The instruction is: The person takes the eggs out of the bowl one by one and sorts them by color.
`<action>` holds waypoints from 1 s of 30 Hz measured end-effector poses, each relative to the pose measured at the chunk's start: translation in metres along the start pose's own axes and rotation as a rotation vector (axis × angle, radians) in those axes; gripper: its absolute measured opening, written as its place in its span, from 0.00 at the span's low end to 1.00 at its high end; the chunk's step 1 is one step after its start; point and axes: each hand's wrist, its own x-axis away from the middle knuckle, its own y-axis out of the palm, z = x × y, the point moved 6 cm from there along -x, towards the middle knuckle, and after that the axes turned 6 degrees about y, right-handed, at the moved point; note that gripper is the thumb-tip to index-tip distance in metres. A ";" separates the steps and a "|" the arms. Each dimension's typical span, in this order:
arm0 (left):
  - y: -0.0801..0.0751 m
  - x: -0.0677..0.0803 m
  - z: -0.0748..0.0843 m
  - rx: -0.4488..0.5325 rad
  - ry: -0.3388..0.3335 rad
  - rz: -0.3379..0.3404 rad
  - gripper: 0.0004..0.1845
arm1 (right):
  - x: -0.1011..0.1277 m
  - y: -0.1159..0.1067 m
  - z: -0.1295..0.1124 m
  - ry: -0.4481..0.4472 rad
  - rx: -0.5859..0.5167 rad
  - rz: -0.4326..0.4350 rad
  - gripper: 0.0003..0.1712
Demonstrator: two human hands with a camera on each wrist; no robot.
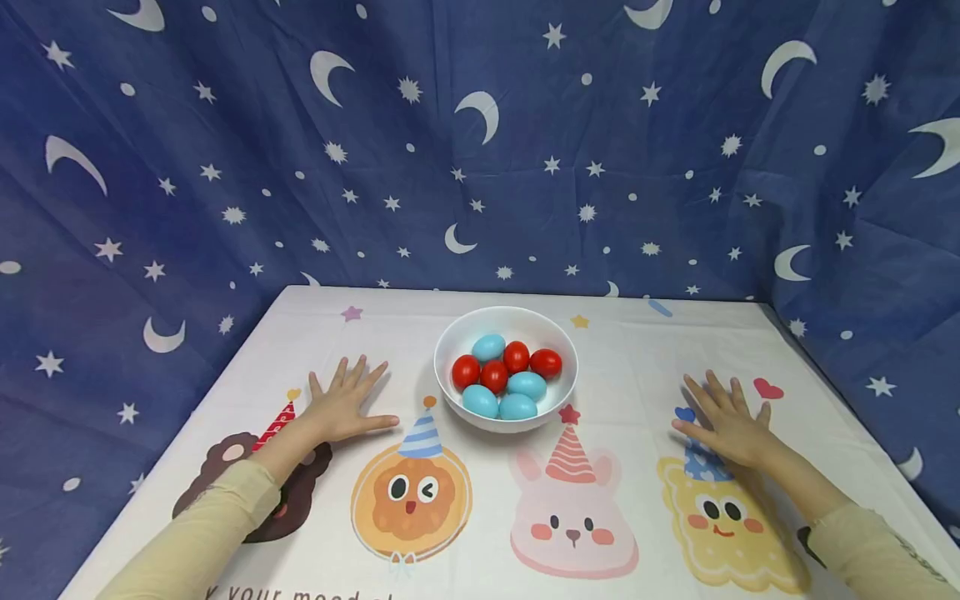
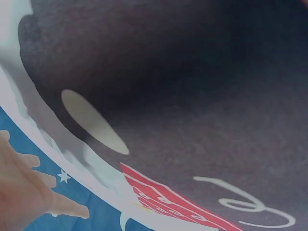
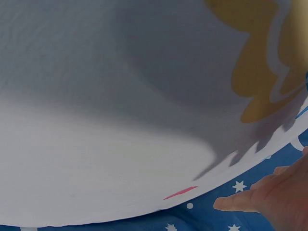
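A white bowl (image 1: pixel 507 425) stands toward the back middle of the table, holding several smooth egg-shaped pieces, some red like the red egg (image 1: pixel 546 363) and some light blue like the blue egg (image 1: pixel 527 386). To the left of the bowl, my left hand (image 1: pixel 339 410) is spread with its fingers straight, palm down over the cloth, holding nothing. My right hand (image 1: pixel 729 423) lies off to the bowl's right, fingers likewise spread and nothing in them. Each wrist view catches its own hand at a lower corner, the left hand (image 2: pixel 24 187) and the right hand (image 3: pixel 274 197).
The white tablecloth (image 1: pixel 480 517) carries printed cartoon figures, among them a pink rabbit (image 1: pixel 573 533) and a brown bear (image 1: pixel 292 508). Behind the table hangs a blue curtain (image 1: pixel 525 225) with moons and stars, also falling along both sides.
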 end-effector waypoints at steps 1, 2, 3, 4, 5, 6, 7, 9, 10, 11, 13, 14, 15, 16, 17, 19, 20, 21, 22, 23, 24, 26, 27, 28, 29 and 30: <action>0.000 0.000 0.000 0.000 -0.001 -0.002 0.53 | 0.000 0.000 0.000 0.001 0.000 -0.003 0.52; 0.000 0.000 0.000 0.001 -0.002 -0.003 0.53 | 0.000 0.000 0.000 0.002 0.003 -0.003 0.53; -0.001 0.000 -0.001 -0.001 -0.004 -0.003 0.53 | -0.001 -0.001 0.000 0.000 0.001 -0.003 0.53; -0.001 0.000 -0.001 -0.002 -0.006 -0.005 0.53 | -0.001 -0.001 -0.001 -0.001 -0.001 -0.004 0.53; -0.002 0.000 -0.001 -0.003 -0.009 -0.006 0.53 | -0.002 -0.002 -0.002 -0.002 -0.001 -0.005 0.53; -0.003 -0.001 -0.001 0.000 -0.011 -0.004 0.53 | -0.002 -0.003 -0.003 -0.003 -0.001 -0.005 0.53; -0.005 -0.001 -0.001 0.001 -0.012 0.001 0.53 | -0.003 -0.004 -0.004 -0.002 0.000 -0.005 0.53; -0.006 -0.001 0.000 0.008 -0.012 0.008 0.53 | -0.004 -0.006 -0.005 -0.004 -0.006 -0.004 0.53; -0.006 0.000 0.000 0.013 -0.012 0.005 0.53 | -0.004 -0.006 -0.006 -0.002 -0.006 -0.006 0.53; -0.005 0.000 0.000 0.014 -0.012 0.001 0.53 | -0.004 -0.006 -0.006 0.001 -0.002 -0.009 0.53; -0.004 0.002 0.001 0.015 -0.012 -0.006 0.53 | -0.002 -0.006 -0.005 0.005 -0.001 -0.015 0.53; -0.003 0.003 0.002 0.018 -0.012 -0.009 0.53 | -0.002 -0.005 -0.005 0.005 -0.001 -0.016 0.53; -0.003 0.003 0.002 0.020 -0.011 -0.009 0.53 | -0.001 -0.005 -0.004 0.005 -0.001 -0.017 0.53; -0.002 0.004 0.001 0.017 -0.012 -0.010 0.53 | -0.001 -0.004 -0.003 0.005 0.001 -0.018 0.53; -0.002 0.004 0.001 0.015 -0.011 -0.007 0.53 | -0.001 -0.003 -0.003 0.006 0.003 -0.018 0.53; -0.002 0.005 0.001 0.018 -0.010 0.002 0.53 | -0.001 -0.003 -0.002 0.004 -0.002 -0.013 0.53; -0.002 0.005 0.000 0.018 -0.010 0.003 0.53 | -0.001 -0.003 -0.002 0.005 -0.004 -0.013 0.53; -0.002 0.006 -0.001 0.015 -0.012 0.003 0.53 | -0.001 -0.002 -0.002 0.007 -0.003 -0.014 0.53; -0.002 0.005 -0.001 0.013 -0.012 0.002 0.53 | -0.001 -0.003 -0.002 0.009 -0.002 -0.012 0.53; -0.002 0.005 -0.001 0.013 -0.012 0.003 0.53 | -0.001 -0.004 -0.002 0.011 -0.003 -0.011 0.53; -0.003 0.006 -0.002 0.015 -0.013 0.006 0.54 | 0.000 -0.004 -0.002 0.010 -0.006 -0.009 0.53; -0.003 0.006 -0.002 0.011 -0.014 0.005 0.54 | 0.000 -0.006 -0.002 0.009 -0.012 -0.005 0.53; -0.003 0.006 -0.002 0.012 -0.012 0.008 0.54 | 0.001 -0.007 -0.002 0.008 -0.012 -0.002 0.53; -0.003 0.006 -0.002 0.013 -0.010 0.008 0.54 | 0.001 -0.007 -0.002 0.008 -0.013 -0.001 0.53; -0.004 0.005 -0.002 0.013 -0.008 0.007 0.54 | 0.002 -0.008 -0.002 0.009 -0.011 0.000 0.53; -0.004 0.005 -0.001 0.014 -0.003 0.010 0.54 | 0.002 -0.008 -0.001 0.010 -0.008 0.004 0.53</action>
